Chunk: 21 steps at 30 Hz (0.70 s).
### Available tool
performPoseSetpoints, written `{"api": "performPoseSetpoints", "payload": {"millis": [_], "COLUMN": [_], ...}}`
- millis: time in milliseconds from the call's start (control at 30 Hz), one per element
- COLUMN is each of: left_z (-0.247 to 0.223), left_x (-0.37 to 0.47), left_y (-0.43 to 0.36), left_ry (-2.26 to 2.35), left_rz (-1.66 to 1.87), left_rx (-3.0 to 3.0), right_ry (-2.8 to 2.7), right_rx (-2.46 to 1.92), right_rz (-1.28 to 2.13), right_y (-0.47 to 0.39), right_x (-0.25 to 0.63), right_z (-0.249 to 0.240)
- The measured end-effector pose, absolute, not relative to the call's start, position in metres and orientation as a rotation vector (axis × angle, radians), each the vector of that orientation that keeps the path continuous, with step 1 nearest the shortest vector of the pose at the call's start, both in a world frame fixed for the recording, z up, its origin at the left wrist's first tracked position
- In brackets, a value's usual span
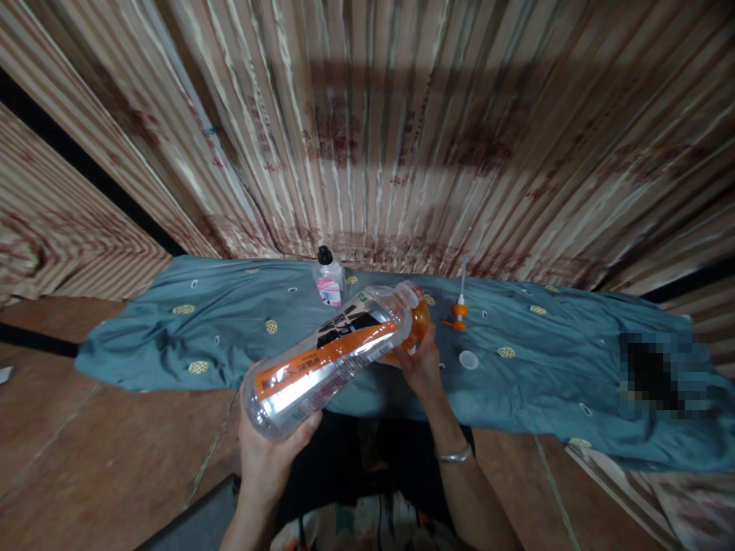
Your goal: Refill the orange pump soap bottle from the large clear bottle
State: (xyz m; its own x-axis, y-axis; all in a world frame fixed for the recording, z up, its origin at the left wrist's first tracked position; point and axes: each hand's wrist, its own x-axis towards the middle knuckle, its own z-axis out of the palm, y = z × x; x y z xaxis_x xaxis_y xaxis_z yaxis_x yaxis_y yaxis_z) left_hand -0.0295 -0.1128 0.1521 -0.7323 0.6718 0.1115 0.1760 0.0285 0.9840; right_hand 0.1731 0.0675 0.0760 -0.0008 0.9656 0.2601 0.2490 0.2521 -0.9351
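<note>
Head view: I see the left hand [269, 455] grasping a clear bottle [330, 356] by its base, tipped neck-first towards an orange bottle [423, 314] clasped in the right fingers [426, 353]. The pump [459, 312] is off, lying beyond those fingers, a round lid [468, 360] beside them. Whether anything has poured, I can't tell.

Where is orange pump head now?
In the head view, the orange pump head lies on the blue cloth, right of the right hand.
</note>
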Motion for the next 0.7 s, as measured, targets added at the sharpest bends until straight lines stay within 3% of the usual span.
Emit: {"api": "performPoseSetpoints", "payload": {"millis": [700], "left_z": [0.1598], "left_x": [-0.0315], "left_y": [-0.1107], "left_ry": [1.908], "left_rz": [1.724], "left_rx": [0.825], "right_ry": [-1.541], "right_rx": [-1.177], "right_rz": [0.794], "right_y": [0.0686], "right_x": [0.1735], "right_z": [0.0742]}}
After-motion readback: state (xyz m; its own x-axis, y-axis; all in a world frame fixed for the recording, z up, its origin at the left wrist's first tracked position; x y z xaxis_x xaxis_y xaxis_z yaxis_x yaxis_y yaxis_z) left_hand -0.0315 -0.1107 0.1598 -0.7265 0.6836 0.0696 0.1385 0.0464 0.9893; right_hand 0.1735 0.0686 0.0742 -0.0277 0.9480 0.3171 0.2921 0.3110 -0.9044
